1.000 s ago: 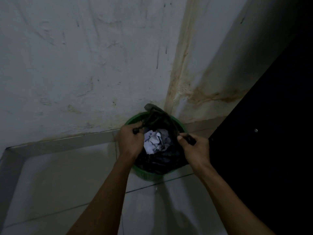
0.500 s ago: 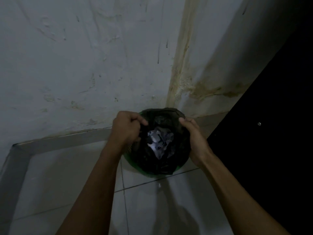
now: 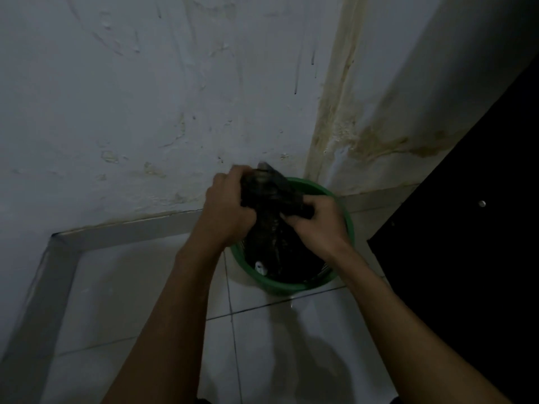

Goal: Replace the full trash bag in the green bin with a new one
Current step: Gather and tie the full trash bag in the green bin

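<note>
Black plastic trash bag [image 3: 274,228] sits inside the round green plastic bin [image 3: 348,228], tucked in the corner of the white tiled floor [image 3: 131,287]. Both hands have its top bunched up: left hand [image 3: 227,208] and right hand [image 3: 318,225] curled tight around it.

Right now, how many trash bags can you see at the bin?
1: a black plastic trash bag sits in the round green plastic bin, its gathered top held by the left hand and right hand. No new bag shows.
</note>
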Available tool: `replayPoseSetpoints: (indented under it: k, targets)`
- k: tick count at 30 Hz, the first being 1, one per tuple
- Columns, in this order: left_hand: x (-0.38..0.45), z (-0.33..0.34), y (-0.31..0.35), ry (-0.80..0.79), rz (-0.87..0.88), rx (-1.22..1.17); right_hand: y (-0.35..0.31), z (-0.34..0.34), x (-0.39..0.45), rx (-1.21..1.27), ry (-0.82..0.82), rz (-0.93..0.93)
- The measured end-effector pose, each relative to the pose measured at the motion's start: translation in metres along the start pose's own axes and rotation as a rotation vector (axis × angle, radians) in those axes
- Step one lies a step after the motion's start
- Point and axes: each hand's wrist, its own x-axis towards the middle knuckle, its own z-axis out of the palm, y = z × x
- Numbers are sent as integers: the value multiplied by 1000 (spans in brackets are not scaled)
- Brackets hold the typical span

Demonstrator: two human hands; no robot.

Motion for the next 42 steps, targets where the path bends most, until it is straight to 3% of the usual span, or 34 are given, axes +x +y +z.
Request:
replayPoseSetpoints:
  k: [5,7,11,14,16,20,23,27,30,32,35,42]
  targets:
    - [3,23,-11,-374,-170,183,-14,-14,-4,169,65,-53]
    - [-1,35,-1,-447,-200,231,-17,-21,-7,210,56,-76]
    - [-9,61,5,-417,-24,133,-22,-27,-12,260,44,-110]
    - [-8,73,9,-276,99,-225,-29,-30,-12,278,26,-166]
    - [-6,73,15,-143,81,-444,-31,-33,-12,350,24,-131]
    - [3,64,22,87,2,-486,-21,-49,-9,363,110,-15]
    - [6,57,23,136,32,-551,-8,-54,-7,216,-110,119]
    - [5,52,29,119,133,-569,3,-18,-7,-70,-307,8]
    - [3,53,39,63,200,-505,0,8,-6,-80,-276,35]
    - [1,53,43,34,260,-451,-2,16,-3,45,-153,104]
    - [-1,46,44,-24,287,-373,-9,20,0,468,-9,214]
    - [1,16,19,-295,-5,-303,-15,12,11,544,94,300]
